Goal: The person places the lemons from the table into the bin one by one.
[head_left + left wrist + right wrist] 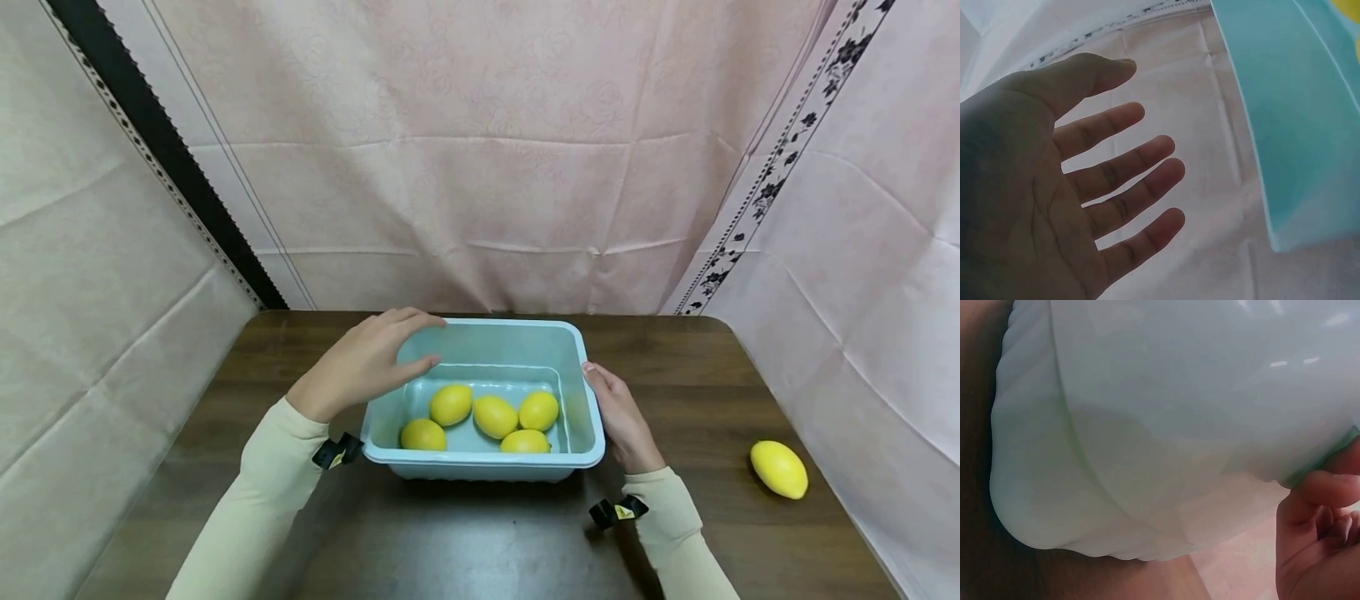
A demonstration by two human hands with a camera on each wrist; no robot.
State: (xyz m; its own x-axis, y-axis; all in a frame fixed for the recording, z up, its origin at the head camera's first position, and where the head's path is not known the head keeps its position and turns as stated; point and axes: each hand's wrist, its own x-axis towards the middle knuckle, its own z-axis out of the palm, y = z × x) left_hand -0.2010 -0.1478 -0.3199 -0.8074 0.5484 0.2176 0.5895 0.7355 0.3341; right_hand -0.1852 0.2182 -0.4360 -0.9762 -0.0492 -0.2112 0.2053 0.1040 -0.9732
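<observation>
A light blue plastic basin [483,458] stands on the table, holding several yellow lemons [495,417]. My left hand [367,367] hovers over the basin's left rim with its fingers extended. In the left wrist view, that hand [1041,181] has its fingers spread and nothing in the palm, apart from the basin wall [1297,125]. At the right side, my right hand [618,417] grips the basin's rim. The right wrist view shows curled fingers [1329,487] at the rim, beside the basin's outer wall [1147,425].
One more lemon [779,469] lies on the dark wooden table [480,542], near its right edge. Pale patterned cloth [480,192] hangs behind the table and along both sides.
</observation>
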